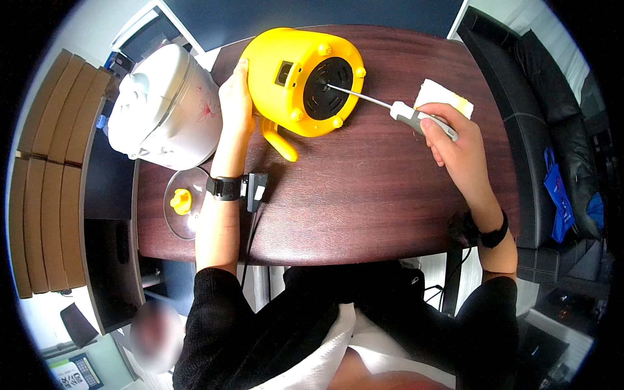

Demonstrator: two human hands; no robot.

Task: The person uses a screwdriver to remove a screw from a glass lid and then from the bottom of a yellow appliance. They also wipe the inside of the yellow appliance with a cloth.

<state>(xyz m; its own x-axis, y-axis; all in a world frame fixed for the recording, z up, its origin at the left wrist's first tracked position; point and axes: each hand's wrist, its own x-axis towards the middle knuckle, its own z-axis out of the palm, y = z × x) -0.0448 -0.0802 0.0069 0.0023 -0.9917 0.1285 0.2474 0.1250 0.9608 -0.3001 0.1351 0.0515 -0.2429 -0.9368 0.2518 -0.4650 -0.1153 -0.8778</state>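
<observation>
Currently our right hand [455, 130] grasps a grey-and-white screwdriver [409, 116] by its handle, the thin shaft pointing left. Our left hand [235, 101] grips the left side of a yellow appliance [276, 58] — tipped over at the far part of the table, its underside turned rightward and toward us. The screwdriver's tip meets the black round plate [318, 94] in that underside, close to its middle; whether it sits in a screw we cannot tell. A yellow handle [279, 142] juts toward us below. Just beyond our right hand lies a white pad [445, 96] with a yellowish edge. Left of our left hand stands a white cooker [175, 117] with a red flower pattern — and nearer us, a clear lid [170, 224] with a yellow knob [181, 201] lies on the dark wooden table [364, 195].
</observation>
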